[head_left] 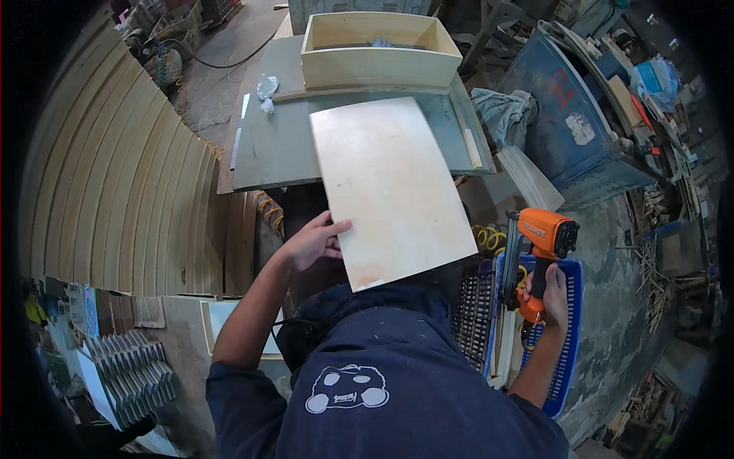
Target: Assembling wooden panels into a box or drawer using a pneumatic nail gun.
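My left hand (315, 239) grips a pale thin wooden panel (394, 187) by its near left edge, thumb on top and fingers beneath. The panel is tilted, its far part over the grey worktable (287, 145) and its near edge close to my body. To the right, my right hand (552, 294) is wrapped round the black grip of an orange nail gun (544, 233), which I hold above a blue plastic basket (569, 336). An open wooden box (375, 69) stands at the far side of the table.
Long wooden boards (122, 183) are stacked at left. A small plastic bag (267, 88) and a wood strip (468, 138) lie on the table. A coiled yellow hose (489, 237) hangs beside the basket. At far right stands a blue metal bin (566, 115) near scrap wood.
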Demonstrator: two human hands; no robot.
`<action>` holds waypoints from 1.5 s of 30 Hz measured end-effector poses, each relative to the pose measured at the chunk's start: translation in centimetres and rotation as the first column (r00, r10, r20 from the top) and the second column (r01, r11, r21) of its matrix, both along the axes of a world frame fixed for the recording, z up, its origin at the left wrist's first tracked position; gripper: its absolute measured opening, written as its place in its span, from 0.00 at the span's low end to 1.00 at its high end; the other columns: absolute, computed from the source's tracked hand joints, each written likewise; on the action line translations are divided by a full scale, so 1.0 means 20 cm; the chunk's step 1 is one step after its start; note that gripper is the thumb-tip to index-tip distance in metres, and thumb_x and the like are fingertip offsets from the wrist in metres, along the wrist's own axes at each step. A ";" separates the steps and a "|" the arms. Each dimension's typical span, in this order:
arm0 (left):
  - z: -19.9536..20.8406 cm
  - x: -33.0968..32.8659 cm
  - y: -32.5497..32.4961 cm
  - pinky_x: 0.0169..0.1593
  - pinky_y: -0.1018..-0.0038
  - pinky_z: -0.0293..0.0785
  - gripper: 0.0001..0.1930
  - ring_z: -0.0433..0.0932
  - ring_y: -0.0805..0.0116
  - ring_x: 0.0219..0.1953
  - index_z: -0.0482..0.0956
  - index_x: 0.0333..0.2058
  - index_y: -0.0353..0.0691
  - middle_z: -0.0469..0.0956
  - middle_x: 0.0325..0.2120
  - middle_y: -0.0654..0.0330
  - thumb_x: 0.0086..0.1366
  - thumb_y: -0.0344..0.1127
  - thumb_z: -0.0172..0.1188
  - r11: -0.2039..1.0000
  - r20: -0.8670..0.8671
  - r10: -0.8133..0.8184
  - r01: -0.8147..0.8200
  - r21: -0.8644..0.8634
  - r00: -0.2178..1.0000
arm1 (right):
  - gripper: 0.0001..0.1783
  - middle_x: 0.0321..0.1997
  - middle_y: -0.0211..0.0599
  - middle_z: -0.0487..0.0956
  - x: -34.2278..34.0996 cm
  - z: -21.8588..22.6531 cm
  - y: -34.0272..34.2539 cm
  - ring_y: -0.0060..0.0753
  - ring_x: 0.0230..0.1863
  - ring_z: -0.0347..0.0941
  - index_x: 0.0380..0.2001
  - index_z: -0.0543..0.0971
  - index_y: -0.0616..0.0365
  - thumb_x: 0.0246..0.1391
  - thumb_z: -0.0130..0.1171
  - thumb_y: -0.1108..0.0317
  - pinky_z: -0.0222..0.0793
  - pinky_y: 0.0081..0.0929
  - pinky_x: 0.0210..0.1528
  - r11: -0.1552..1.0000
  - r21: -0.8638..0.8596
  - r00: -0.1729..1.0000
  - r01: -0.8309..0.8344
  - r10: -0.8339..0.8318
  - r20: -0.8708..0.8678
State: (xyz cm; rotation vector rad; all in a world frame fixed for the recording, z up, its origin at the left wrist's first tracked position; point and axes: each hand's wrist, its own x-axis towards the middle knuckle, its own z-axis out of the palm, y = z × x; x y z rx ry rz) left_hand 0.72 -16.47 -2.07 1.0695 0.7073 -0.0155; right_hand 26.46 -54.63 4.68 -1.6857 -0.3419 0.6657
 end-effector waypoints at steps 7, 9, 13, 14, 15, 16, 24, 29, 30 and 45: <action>-0.11 0.39 0.09 0.35 0.78 0.75 0.22 0.76 0.76 0.32 0.75 0.42 0.38 0.77 0.33 0.63 0.63 0.53 0.57 0.970 0.047 0.230 -0.233 0.065 0.972 | 0.31 0.17 0.35 0.69 -0.07 0.08 0.04 0.26 0.16 0.68 0.26 0.68 0.61 0.60 0.41 0.40 0.69 0.25 0.22 0.999 0.020 0.999 -0.031 0.030 0.045; -0.15 0.44 0.10 0.36 0.77 0.75 0.23 0.77 0.75 0.33 0.75 0.42 0.37 0.77 0.33 0.63 0.63 0.54 0.57 0.956 0.012 0.289 -0.289 0.057 0.957 | 0.31 0.18 0.35 0.69 -0.07 0.08 0.04 0.26 0.15 0.68 0.28 0.68 0.62 0.60 0.40 0.40 0.69 0.25 0.22 0.998 0.010 0.996 -0.055 0.054 0.076; -0.05 0.35 0.03 0.36 0.78 0.73 0.22 0.75 0.75 0.36 0.75 0.42 0.37 0.74 0.34 0.63 0.63 0.52 0.58 0.947 0.070 0.297 -0.284 -0.151 0.952 | 0.30 0.18 0.35 0.68 -0.08 0.09 0.05 0.26 0.16 0.68 0.35 0.68 0.63 0.62 0.39 0.41 0.68 0.25 0.22 0.998 -0.008 0.995 -0.068 0.069 0.076; -0.02 0.30 0.01 0.36 0.78 0.73 0.22 0.75 0.75 0.36 0.75 0.42 0.37 0.74 0.34 0.63 0.63 0.52 0.58 0.944 0.058 0.302 -0.290 -0.158 0.952 | 0.30 0.18 0.35 0.68 -0.08 0.09 0.06 0.26 0.16 0.68 0.35 0.68 0.63 0.62 0.39 0.41 0.68 0.25 0.22 0.997 -0.017 0.995 -0.073 0.074 0.066; 0.02 0.25 0.00 0.39 0.76 0.74 0.21 0.75 0.74 0.38 0.74 0.44 0.37 0.75 0.35 0.62 0.63 0.50 0.58 0.970 0.077 0.187 -0.172 -0.173 0.979 | 0.29 0.18 0.35 0.68 -0.08 0.11 0.07 0.26 0.16 0.67 0.37 0.67 0.63 0.63 0.38 0.42 0.67 0.25 0.22 0.997 -0.016 0.995 -0.079 0.080 0.055; 0.02 0.19 -0.02 0.42 0.73 0.75 0.21 0.75 0.73 0.39 0.73 0.45 0.36 0.75 0.37 0.61 0.64 0.48 0.58 0.981 0.096 0.074 -0.055 -0.188 0.993 | 0.29 0.18 0.36 0.68 -0.09 0.12 0.09 0.26 0.17 0.67 0.39 0.67 0.62 0.64 0.37 0.43 0.67 0.25 0.22 0.996 -0.015 0.995 -0.089 0.090 0.042; -0.11 0.19 -0.06 0.43 0.78 0.76 0.16 0.77 0.76 0.35 0.72 0.45 0.33 0.77 0.36 0.61 0.66 0.40 0.57 0.980 0.156 0.051 -0.019 -0.198 0.986 | 0.31 0.19 0.31 0.73 0.03 0.39 0.44 0.22 0.20 0.71 0.32 0.71 0.62 0.61 0.42 0.40 0.67 0.19 0.23 0.661 -0.168 0.677 -0.731 0.733 -0.060; -0.14 0.18 -0.07 0.43 0.77 0.77 0.14 0.76 0.76 0.34 0.74 0.41 0.34 0.76 0.34 0.61 0.65 0.40 0.58 0.987 0.147 0.078 -0.055 -0.154 0.986 | 0.31 0.17 0.26 0.72 -0.03 0.53 0.90 0.19 0.18 0.71 0.27 0.73 0.61 0.61 0.42 0.40 0.68 0.18 0.21 0.213 -0.411 0.315 -0.886 0.928 -0.198; -0.17 0.19 -0.07 0.42 0.77 0.77 0.14 0.75 0.76 0.33 0.75 0.39 0.36 0.75 0.33 0.61 0.64 0.41 0.59 0.988 0.142 0.078 -0.058 -0.142 0.987 | 0.32 0.17 0.27 0.72 -0.07 0.54 0.98 0.19 0.17 0.71 0.27 0.73 0.61 0.61 0.42 0.39 0.68 0.17 0.20 0.175 -0.455 0.296 -0.873 0.932 -0.211; -0.26 0.22 -0.07 0.39 0.75 0.76 0.12 0.70 0.77 0.29 0.74 0.37 0.33 0.69 0.27 0.65 0.64 0.38 0.57 0.991 0.211 0.081 -0.057 -0.120 0.974 | 0.36 0.14 0.26 0.70 -0.17 0.57 1.39 0.19 0.15 0.70 0.43 0.75 0.66 0.63 0.34 0.39 0.70 0.20 0.17 -0.149 -0.619 0.119 -0.771 0.922 -0.370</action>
